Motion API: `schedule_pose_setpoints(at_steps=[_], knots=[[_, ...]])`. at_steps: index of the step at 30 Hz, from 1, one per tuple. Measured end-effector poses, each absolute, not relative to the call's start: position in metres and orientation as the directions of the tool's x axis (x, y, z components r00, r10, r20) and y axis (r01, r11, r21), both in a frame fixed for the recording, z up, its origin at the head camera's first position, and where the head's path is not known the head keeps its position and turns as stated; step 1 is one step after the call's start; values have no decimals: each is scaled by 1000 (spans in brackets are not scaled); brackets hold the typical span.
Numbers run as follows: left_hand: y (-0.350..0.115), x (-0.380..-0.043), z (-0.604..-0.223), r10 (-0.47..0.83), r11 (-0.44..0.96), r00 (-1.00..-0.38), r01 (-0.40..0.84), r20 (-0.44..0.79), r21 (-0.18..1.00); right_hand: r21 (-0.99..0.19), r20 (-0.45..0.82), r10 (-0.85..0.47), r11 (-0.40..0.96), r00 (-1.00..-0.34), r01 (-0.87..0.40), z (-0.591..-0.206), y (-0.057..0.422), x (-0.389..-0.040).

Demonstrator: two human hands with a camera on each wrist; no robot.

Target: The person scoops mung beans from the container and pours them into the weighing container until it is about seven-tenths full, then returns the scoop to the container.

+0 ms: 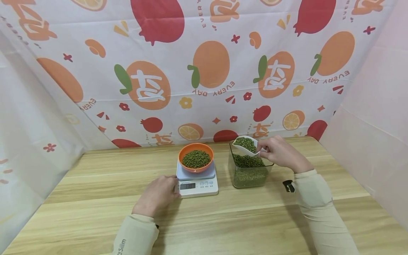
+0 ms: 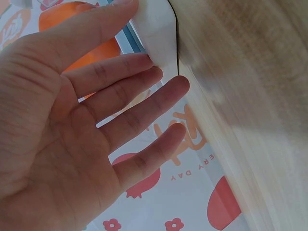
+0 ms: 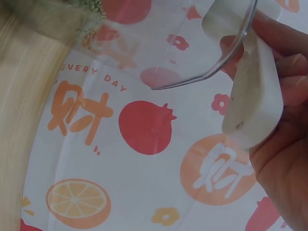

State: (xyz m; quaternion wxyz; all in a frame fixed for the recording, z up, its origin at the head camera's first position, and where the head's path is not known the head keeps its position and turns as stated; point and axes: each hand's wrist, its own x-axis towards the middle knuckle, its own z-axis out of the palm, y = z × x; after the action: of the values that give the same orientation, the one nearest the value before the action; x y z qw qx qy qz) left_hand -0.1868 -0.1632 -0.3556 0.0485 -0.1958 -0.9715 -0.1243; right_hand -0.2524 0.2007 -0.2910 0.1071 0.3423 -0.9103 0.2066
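My right hand (image 1: 282, 152) pinches the handle of a white scoop (image 1: 243, 151) heaped with green mung beans (image 1: 244, 143). The scoop is tilted above a clear rectangular container (image 1: 251, 181), which holds more mung beans. At centre, a kitchen scale (image 1: 204, 191) carries an orange bowl (image 1: 195, 171) with mung beans (image 1: 196, 159) inside. My left hand (image 1: 159, 193) rests at the scale's left side, fingertips against its edge. In the left wrist view the fingers (image 2: 144, 113) are extended and spread. The right wrist view shows the scoop's handle (image 3: 262, 96) in my grip.
The wooden table (image 1: 105, 198) extends around the scale and container. Behind it hangs a fruit-print cloth (image 1: 210, 106), close to the container's back. Pale cloth side walls (image 1: 373, 141) flank the table. A black strap piece (image 1: 288, 186) shows at my right cuff.
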Motion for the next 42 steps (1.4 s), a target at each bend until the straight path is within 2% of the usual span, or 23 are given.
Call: schedule_pose_setpoints(at_steps=[12, 34, 42], knots=[[-163, -188, -356, 362, 896, -922, 385, 140, 219, -264, 363, -604, 664, -710, -700, -285, 194, -254], [-163, -187, -358, 348, 901, -929, 368, 125, 228, -290, 348, -610, 652, -712, -700, -276, 179, -255], [-162, -187, -358, 355, 897, -925, 378, 135, 228, -262, 378, -631, 629, -677, -732, -277, 174, -257]])
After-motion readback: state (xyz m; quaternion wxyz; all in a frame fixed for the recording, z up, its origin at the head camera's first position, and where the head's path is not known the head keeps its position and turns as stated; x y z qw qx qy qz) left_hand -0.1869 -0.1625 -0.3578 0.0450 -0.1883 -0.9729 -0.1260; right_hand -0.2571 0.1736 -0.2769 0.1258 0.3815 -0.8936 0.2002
